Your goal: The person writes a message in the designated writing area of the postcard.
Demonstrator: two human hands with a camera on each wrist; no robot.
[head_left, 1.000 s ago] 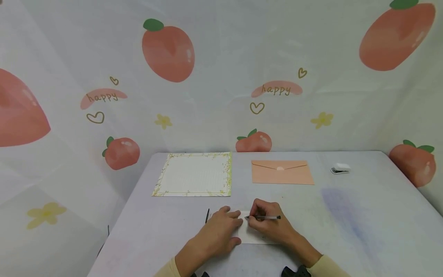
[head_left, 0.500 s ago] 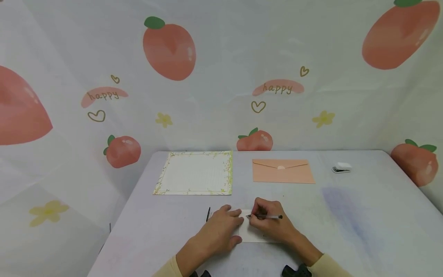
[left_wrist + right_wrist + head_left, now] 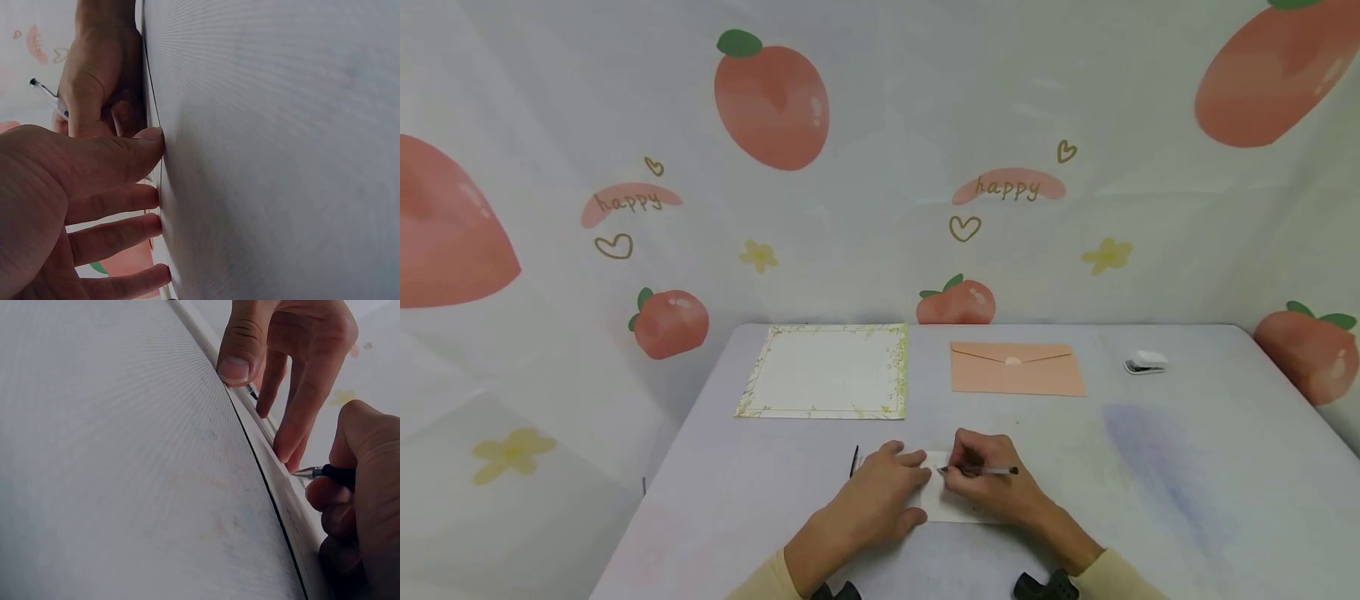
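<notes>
Head view showed a pale grey desk [image 3: 1187,467] set against a white backdrop cloth [image 3: 880,242] printed with peaches, yellow flowers and small hearts; the word "happy" was printed on it twice, once at the left and once at the right.

Toward the far left of the desk lay a sheet of lined letter paper [image 3: 827,371] with a green floral border. Nearer the front edge, just left of the hands, a thin dark object [image 3: 854,461] lay on the surface; what it was could not be told.

At the middle of the front edge the left hand [image 3: 880,500] lay flat, fingers straight and spread, pressing down the left part of a small white card [image 3: 951,500]. The card was plain white and rectangular, lying flat, largely hidden under both hands; any marks on it were too small to read. The right hand [image 3: 992,483] rested on its right part, fingers curled round a pen [image 3: 981,471] with a clear barrel and black grip, its tip at the card close to the left fingertips.

Beyond the hands, at the far middle, a peach-pink envelope [image 3: 1017,368] lay with its flap closed. Near the far right corner sat a small white stapler [image 3: 1145,362].
</notes>
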